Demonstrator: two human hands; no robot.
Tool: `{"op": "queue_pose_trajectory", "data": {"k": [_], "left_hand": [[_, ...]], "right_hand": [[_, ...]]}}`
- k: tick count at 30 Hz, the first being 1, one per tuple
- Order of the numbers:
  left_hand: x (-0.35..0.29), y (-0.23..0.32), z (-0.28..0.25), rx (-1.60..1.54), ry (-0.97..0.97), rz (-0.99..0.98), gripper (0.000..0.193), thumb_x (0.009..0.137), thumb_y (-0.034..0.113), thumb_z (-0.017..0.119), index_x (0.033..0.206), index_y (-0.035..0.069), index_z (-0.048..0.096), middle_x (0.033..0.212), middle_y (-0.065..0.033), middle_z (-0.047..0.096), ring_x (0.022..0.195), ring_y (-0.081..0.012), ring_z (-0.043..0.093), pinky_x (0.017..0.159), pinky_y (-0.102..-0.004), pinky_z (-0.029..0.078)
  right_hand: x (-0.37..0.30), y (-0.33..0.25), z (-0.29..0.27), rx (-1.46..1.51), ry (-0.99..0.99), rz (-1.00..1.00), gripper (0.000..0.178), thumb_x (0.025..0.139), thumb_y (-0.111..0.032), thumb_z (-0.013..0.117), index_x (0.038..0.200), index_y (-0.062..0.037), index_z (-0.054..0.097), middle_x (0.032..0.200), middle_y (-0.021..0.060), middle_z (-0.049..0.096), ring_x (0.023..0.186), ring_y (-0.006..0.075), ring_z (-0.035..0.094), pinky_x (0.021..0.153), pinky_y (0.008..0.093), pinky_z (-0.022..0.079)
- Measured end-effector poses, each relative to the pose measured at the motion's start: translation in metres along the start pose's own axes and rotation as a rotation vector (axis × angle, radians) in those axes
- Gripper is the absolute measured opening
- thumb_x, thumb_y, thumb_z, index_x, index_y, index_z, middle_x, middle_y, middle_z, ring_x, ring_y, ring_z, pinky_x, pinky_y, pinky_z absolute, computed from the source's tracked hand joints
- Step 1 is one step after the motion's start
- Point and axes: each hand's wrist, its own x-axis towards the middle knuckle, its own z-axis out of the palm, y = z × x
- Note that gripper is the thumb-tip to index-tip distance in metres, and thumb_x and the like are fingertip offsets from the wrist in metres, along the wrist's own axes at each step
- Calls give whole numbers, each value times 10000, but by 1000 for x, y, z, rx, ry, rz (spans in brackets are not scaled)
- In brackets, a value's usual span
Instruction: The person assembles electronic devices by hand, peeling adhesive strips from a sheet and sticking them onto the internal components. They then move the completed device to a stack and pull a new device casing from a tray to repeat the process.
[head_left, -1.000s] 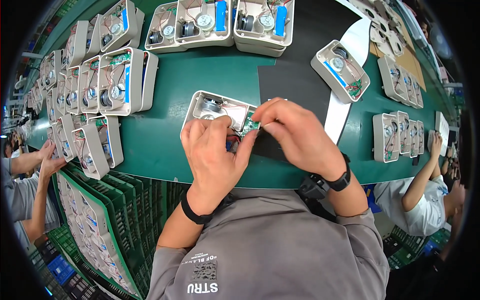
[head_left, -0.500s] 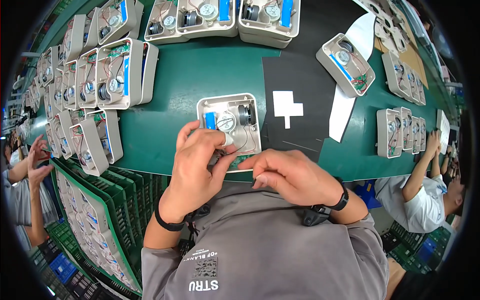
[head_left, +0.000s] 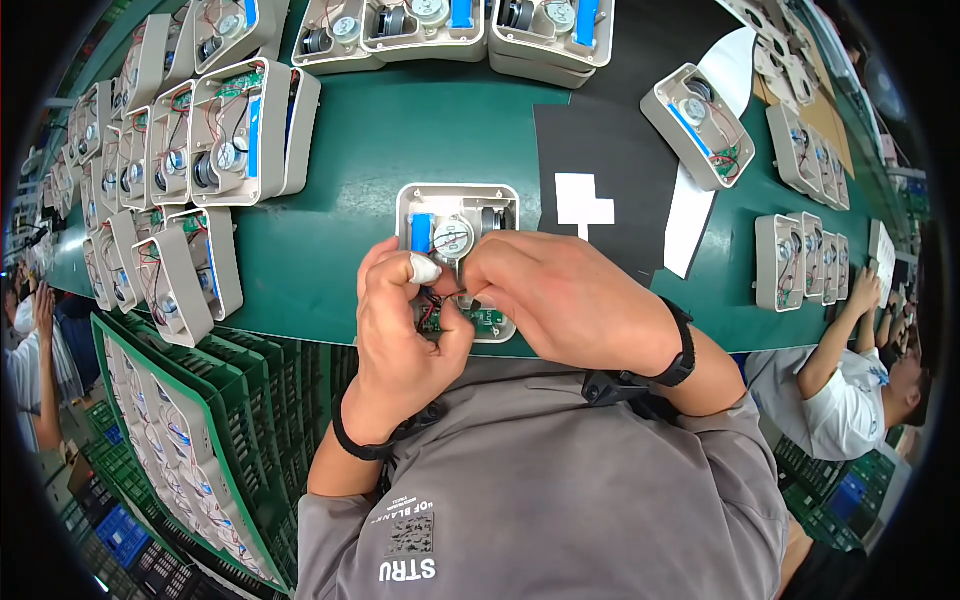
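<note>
A pale plastic housing (head_left: 404,205) sits in front of me on the green table, its inside facing up. It holds a blue battery-like block (head_left: 421,232), a round white-faced part (head_left: 455,238), a black round part (head_left: 493,220) and a green circuit board (head_left: 487,319) at the near end. Over its left side is my left hand (head_left: 400,315), with white tape round one finger, pinching thin red and black wires (head_left: 433,299). My right hand (head_left: 565,290) reaches in from the right, thumb and forefinger closed at the same wires. The fingertips partly hide what they grip.
Several similar housings (head_left: 232,130) stand at the left and along the far edge. Another housing (head_left: 697,125) lies on black sheet material (head_left: 620,140) with white pieces. Green crates (head_left: 225,400) stand at lower left. Co-workers are at both sides; one person's arm (head_left: 845,320) reaches the table.
My right hand has moved left and inward over the housing, its fingertips meeting those of my left hand. The left hand stays at the wires, shifted slightly.
</note>
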Motion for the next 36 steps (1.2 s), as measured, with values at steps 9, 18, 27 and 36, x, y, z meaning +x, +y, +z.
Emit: {"op": "queue_pose_trajectory", "data": {"k": [9, 18, 27, 36], "left_hand": [[4, -1, -5, -18, -33, -9, 515, 750, -110, 678, 1198, 17, 459, 874, -73, 669, 816, -284, 662, 1091, -559, 434], [2, -1, -9, -32, -82, -29, 559, 741, -113, 672, 1241, -9, 443, 885, -75, 678, 869, -291, 655, 1077, -509, 431], [6, 2, -18, -189, -182, -234, 627, 790, -39, 766, 1304, -20, 408, 945, -80, 727, 1053, -323, 616, 1024, -443, 428], [4, 2, -15, -204, -190, -289, 630, 807, -19, 783, 1311, -9, 406, 931, -70, 741, 1057, -311, 619, 1005, -422, 446]], "right_hand": [[7, -5, 10, -90, 53, 55, 126, 947, -64, 662, 1022, -59, 561, 911, 106, 643, 820, 355, 647, 679, 461, 506], [3, -4, 33, -218, 280, -1, 188, 891, -12, 694, 1006, -54, 552, 889, 104, 630, 787, 346, 647, 614, 448, 502], [0, 3, 38, -239, 334, -59, 220, 855, 27, 720, 1004, -48, 576, 907, 110, 659, 768, 327, 665, 608, 406, 521], [0, 3, 36, -86, 350, -12, 183, 877, 19, 736, 999, -29, 609, 869, 105, 664, 720, 276, 671, 593, 362, 524]]}}
